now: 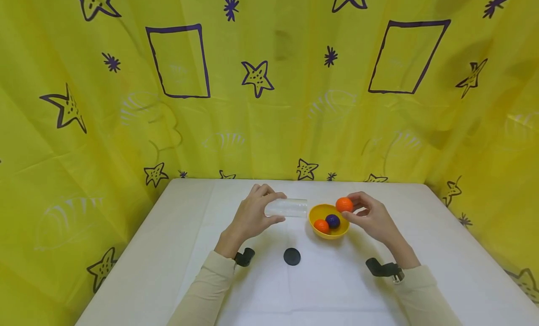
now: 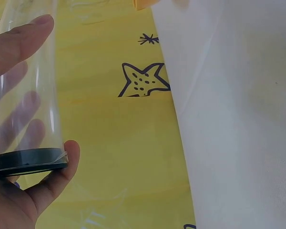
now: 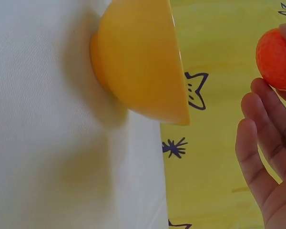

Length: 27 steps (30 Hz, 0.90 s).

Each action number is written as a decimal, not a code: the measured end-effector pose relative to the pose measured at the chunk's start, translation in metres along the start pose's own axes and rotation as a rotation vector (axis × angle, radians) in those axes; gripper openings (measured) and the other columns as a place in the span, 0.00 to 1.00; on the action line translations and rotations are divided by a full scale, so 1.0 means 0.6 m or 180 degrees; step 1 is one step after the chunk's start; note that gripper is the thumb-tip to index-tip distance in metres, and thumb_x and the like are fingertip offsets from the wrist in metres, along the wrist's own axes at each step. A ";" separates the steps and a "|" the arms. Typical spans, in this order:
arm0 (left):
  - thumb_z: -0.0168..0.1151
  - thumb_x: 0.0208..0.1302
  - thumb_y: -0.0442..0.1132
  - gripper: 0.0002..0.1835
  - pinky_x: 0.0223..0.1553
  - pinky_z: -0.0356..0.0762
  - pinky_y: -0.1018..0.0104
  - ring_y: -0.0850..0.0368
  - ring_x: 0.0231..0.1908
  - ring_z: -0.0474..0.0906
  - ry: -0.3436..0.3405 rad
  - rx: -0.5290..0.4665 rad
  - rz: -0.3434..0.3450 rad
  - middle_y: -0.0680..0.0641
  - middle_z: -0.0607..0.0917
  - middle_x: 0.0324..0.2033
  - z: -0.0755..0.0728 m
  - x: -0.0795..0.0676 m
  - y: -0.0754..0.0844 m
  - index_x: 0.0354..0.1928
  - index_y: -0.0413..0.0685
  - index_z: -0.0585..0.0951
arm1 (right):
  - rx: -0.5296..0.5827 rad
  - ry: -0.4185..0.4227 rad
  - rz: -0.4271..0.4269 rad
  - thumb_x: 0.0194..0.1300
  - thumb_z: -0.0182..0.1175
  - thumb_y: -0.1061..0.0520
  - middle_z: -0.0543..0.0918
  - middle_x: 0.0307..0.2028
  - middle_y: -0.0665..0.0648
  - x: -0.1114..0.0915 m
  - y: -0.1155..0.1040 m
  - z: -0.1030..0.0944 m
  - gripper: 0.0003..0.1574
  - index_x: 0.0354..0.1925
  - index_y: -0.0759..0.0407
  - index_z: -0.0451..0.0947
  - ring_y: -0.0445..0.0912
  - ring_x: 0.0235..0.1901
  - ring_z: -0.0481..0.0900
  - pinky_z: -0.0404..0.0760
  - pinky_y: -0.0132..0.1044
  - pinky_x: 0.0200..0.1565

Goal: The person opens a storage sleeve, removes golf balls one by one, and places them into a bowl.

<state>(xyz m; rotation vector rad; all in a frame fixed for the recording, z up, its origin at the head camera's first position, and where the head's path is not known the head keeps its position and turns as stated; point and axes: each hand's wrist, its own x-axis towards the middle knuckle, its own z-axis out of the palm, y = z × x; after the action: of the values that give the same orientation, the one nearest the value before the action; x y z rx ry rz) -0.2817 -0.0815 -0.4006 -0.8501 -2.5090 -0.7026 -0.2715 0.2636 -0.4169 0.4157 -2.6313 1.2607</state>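
My left hand (image 1: 252,211) grips a clear plastic tube (image 1: 290,208) held on its side, its far end pointing right toward the bowl. A black cap (image 2: 31,160) closes the tube's base in the left wrist view, and fingers show through the wall. Over the right rim of a yellow bowl (image 1: 327,236), my right hand (image 1: 372,218) pinches an orange ball (image 1: 344,204) between thumb and fingertips. Inside the bowl lie another orange ball (image 1: 322,226) and a dark blue ball (image 1: 332,221). In the right wrist view the bowl's side hides its contents.
A round black lid (image 1: 292,256) lies flat on the white table (image 1: 261,288), in front of the bowl and tube. Behind the table and along its sides hangs a yellow curtain (image 1: 278,129) with dark star drawings.
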 end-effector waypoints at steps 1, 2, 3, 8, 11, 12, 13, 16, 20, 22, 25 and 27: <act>0.80 0.54 0.48 0.27 0.39 0.76 0.66 0.55 0.47 0.70 0.0001 0.0002 0.0002 0.51 0.80 0.45 0.000 0.000 0.000 0.57 0.56 0.85 | -0.0001 -0.0008 0.0008 0.66 0.71 0.51 0.86 0.49 0.59 0.000 0.001 -0.001 0.26 0.58 0.58 0.77 0.38 0.43 0.78 0.80 0.27 0.44; 0.80 0.54 0.48 0.27 0.38 0.76 0.66 0.55 0.47 0.70 0.0005 0.0006 0.0006 0.51 0.80 0.45 0.001 0.000 -0.001 0.57 0.56 0.85 | 0.0000 -0.0020 0.0020 0.66 0.71 0.51 0.86 0.49 0.59 0.000 0.002 -0.001 0.26 0.58 0.58 0.77 0.39 0.43 0.77 0.80 0.27 0.44; 0.80 0.54 0.48 0.27 0.38 0.76 0.66 0.55 0.46 0.70 0.0010 0.0009 0.0008 0.51 0.80 0.45 0.001 0.000 -0.002 0.57 0.57 0.85 | -0.0003 -0.0031 0.0030 0.66 0.71 0.50 0.85 0.49 0.59 0.000 0.003 -0.002 0.26 0.58 0.58 0.77 0.39 0.43 0.77 0.80 0.27 0.44; 0.80 0.54 0.48 0.26 0.38 0.76 0.67 0.56 0.46 0.70 0.0010 -0.0001 -0.0001 0.52 0.80 0.45 0.003 0.000 -0.005 0.57 0.57 0.84 | -0.0029 -0.0115 0.0069 0.66 0.71 0.50 0.85 0.50 0.59 0.001 0.013 -0.003 0.26 0.57 0.58 0.78 0.43 0.45 0.77 0.79 0.28 0.44; 0.80 0.54 0.48 0.26 0.38 0.76 0.67 0.56 0.46 0.70 0.0000 -0.0015 -0.0014 0.52 0.80 0.45 0.002 0.000 -0.006 0.57 0.57 0.85 | -0.0049 -0.0163 0.0078 0.66 0.70 0.50 0.84 0.50 0.59 0.001 0.021 -0.002 0.25 0.57 0.58 0.78 0.48 0.47 0.78 0.79 0.29 0.45; 0.80 0.54 0.48 0.26 0.38 0.76 0.67 0.56 0.46 0.70 -0.0003 -0.0020 -0.0019 0.52 0.80 0.45 0.002 0.000 -0.006 0.57 0.57 0.85 | -0.0056 -0.0176 0.0074 0.66 0.70 0.50 0.84 0.51 0.60 0.002 0.024 -0.002 0.25 0.57 0.58 0.77 0.50 0.48 0.78 0.79 0.29 0.45; 0.80 0.54 0.48 0.26 0.38 0.75 0.67 0.56 0.46 0.70 -0.0007 -0.0026 -0.0021 0.52 0.80 0.45 0.001 0.000 -0.006 0.57 0.57 0.85 | -0.0063 -0.0190 0.0070 0.66 0.70 0.51 0.84 0.51 0.60 0.002 0.027 -0.001 0.25 0.57 0.59 0.77 0.52 0.49 0.78 0.79 0.29 0.45; 0.80 0.55 0.48 0.26 0.38 0.75 0.67 0.56 0.46 0.70 -0.0022 -0.0032 -0.0030 0.52 0.80 0.45 0.001 0.000 -0.006 0.57 0.57 0.84 | -0.0073 -0.0250 0.0047 0.66 0.70 0.51 0.83 0.52 0.60 0.002 0.033 0.000 0.26 0.57 0.60 0.77 0.54 0.50 0.77 0.79 0.29 0.46; 0.80 0.55 0.48 0.26 0.38 0.75 0.67 0.56 0.47 0.70 -0.0036 -0.0039 -0.0039 0.52 0.80 0.46 0.001 0.000 -0.006 0.57 0.58 0.84 | -0.0078 -0.0333 -0.0006 0.66 0.70 0.52 0.81 0.53 0.60 0.001 0.040 0.002 0.25 0.57 0.59 0.77 0.54 0.51 0.76 0.80 0.30 0.47; 0.80 0.55 0.48 0.26 0.38 0.75 0.66 0.56 0.47 0.70 -0.0035 -0.0046 -0.0044 0.52 0.80 0.46 0.001 -0.001 -0.006 0.57 0.58 0.84 | -0.0093 -0.0371 -0.0037 0.66 0.70 0.52 0.80 0.54 0.60 0.001 0.042 0.003 0.25 0.57 0.59 0.78 0.53 0.51 0.76 0.80 0.30 0.47; 0.80 0.55 0.48 0.26 0.38 0.76 0.66 0.56 0.47 0.70 -0.0032 -0.0048 -0.0047 0.52 0.80 0.46 0.001 -0.001 -0.006 0.57 0.57 0.84 | -0.0103 -0.0425 -0.0070 0.65 0.71 0.53 0.78 0.54 0.60 0.002 0.045 0.005 0.23 0.55 0.58 0.79 0.54 0.52 0.76 0.81 0.31 0.47; 0.80 0.54 0.48 0.26 0.38 0.76 0.66 0.56 0.47 0.70 -0.0030 -0.0038 -0.0044 0.52 0.80 0.46 0.001 0.000 -0.007 0.57 0.58 0.84 | -0.0094 -0.0468 -0.0079 0.64 0.72 0.53 0.78 0.54 0.61 0.002 0.046 0.006 0.23 0.55 0.57 0.79 0.55 0.53 0.76 0.81 0.31 0.46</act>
<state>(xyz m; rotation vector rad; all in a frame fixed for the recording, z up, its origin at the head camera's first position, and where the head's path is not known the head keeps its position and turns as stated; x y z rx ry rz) -0.2842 -0.0838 -0.4028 -0.8430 -2.5237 -0.7206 -0.2818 0.2768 -0.4390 0.5545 -2.7525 1.2261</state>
